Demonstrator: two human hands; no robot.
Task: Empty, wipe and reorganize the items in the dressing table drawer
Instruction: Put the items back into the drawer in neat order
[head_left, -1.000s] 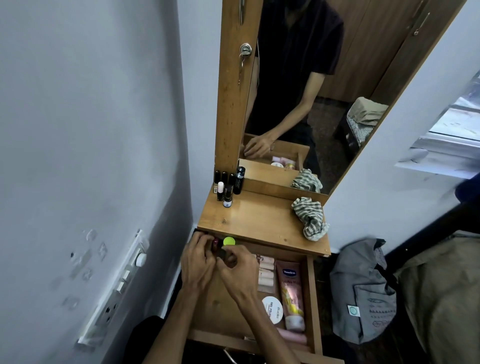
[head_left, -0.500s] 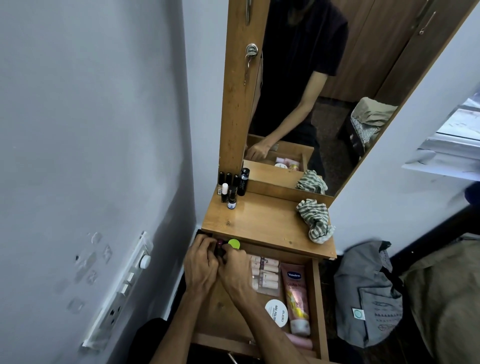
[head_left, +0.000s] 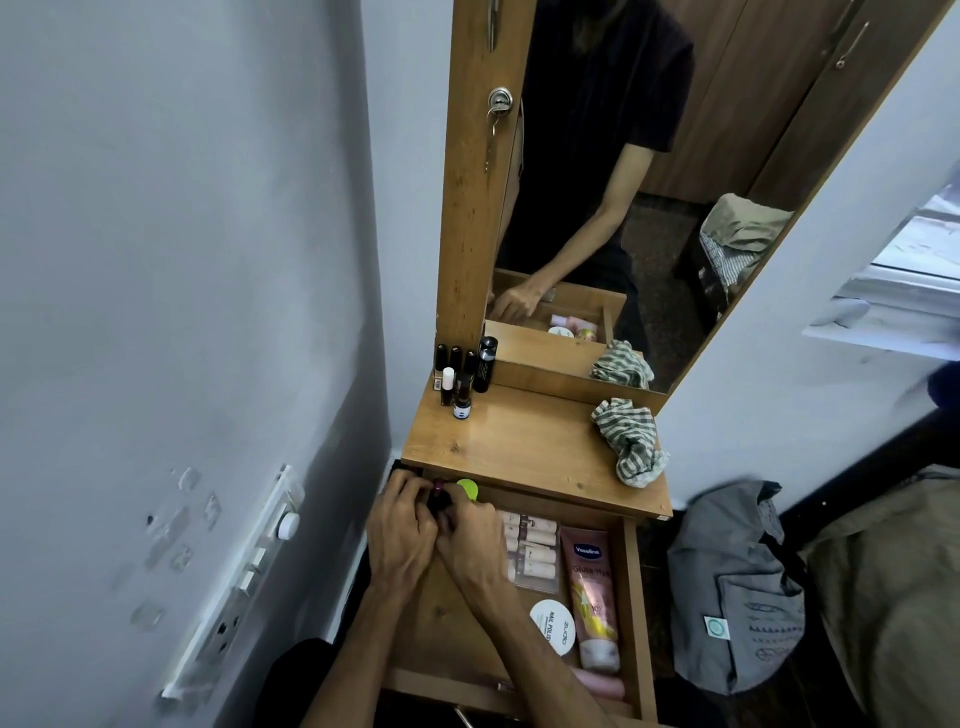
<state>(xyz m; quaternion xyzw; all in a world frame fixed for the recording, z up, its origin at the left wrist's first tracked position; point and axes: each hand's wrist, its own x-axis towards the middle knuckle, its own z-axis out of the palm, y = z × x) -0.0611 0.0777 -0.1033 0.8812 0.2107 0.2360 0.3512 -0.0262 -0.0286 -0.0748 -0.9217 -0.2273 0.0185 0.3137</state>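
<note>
1. Change noted: against the earlier views, both of my hands have stayed bunched at the back-left corner of the drawer (head_left: 631, 597), edging a little further in under the tabletop (head_left: 524, 447). The drawer's contents look unmoved. I judge emptying is still under way, with wiping and reorganizing not begun.
2. Left hand (head_left: 402, 530): over the drawer's back-left corner, fingers curled closed round a small dark item with a reddish tip (head_left: 440, 493). What the item is, I cannot tell. Its knuckles touch the right hand.
3. Right hand (head_left: 475, 535): just right of the left hand in the same corner, fingers also curled in onto the small dark item. A green cap (head_left: 467, 489) sits touching or just beyond the fingertips; whether it is gripped I cannot tell.
4. Small bottles (head_left: 462, 382): standing upright on the tabletop, back-left, above the drawer.
5. Row of small pale tubes (head_left: 530, 545): inside the drawer, right of the hands.
6. Round white tin (head_left: 553, 626): in the drawer, nearer its front.
7. Vaseline tube (head_left: 592, 592): lying along the drawer's right side.
8. Pink item (head_left: 602, 683): at the drawer's front-right corner.
9. Striped cloth (head_left: 628, 441): crumpled on the tabletop's right edge, above the drawer, untouched.
</note>
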